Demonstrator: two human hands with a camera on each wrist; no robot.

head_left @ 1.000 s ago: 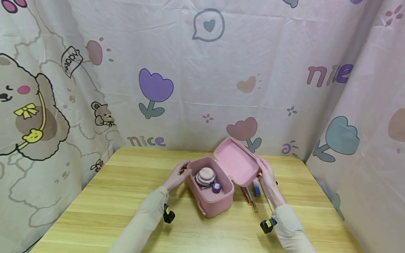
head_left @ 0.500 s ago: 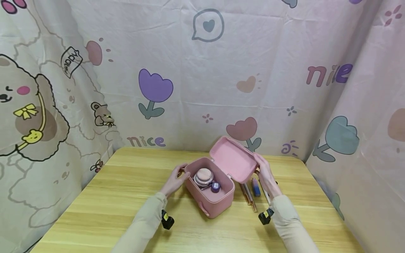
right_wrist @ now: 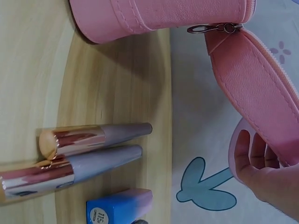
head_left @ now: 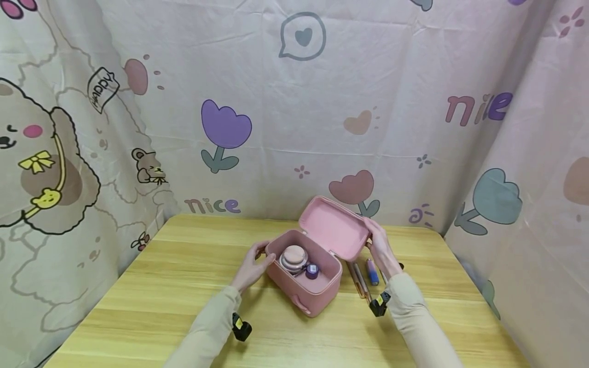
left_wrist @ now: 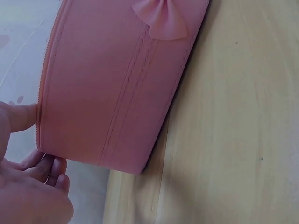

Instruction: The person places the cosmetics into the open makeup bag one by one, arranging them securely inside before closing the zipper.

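Note:
A pink cosmetic case (head_left: 294,287) with a bow (left_wrist: 163,18) on its front stands on the table with its lid (head_left: 333,228) raised. My left hand (head_left: 250,267) grips the case's left rim, thumb at the zipped edge and fingers curled at the side. The lid's outer right edge is pinched in my right hand (head_left: 381,250); the thumb is hidden in the right wrist view. Inside the case lie a round stack with a pale pink top (head_left: 293,254) and a small purple jar (head_left: 312,271). A thin dark item beside them is too small to tell.
Right of the case lie makeup brushes (right_wrist: 105,165) with rose-gold ends and a blue-and-pink box (right_wrist: 119,205). A slim stick lies partly under my right forearm. A printed curtain (head_left: 294,174) hangs behind the wooden table (head_left: 184,276).
The lid has swung leftward and up a little, with my right hand following. The case has turned slightly, and my left hand has stayed on its rim, shifting a bit left.

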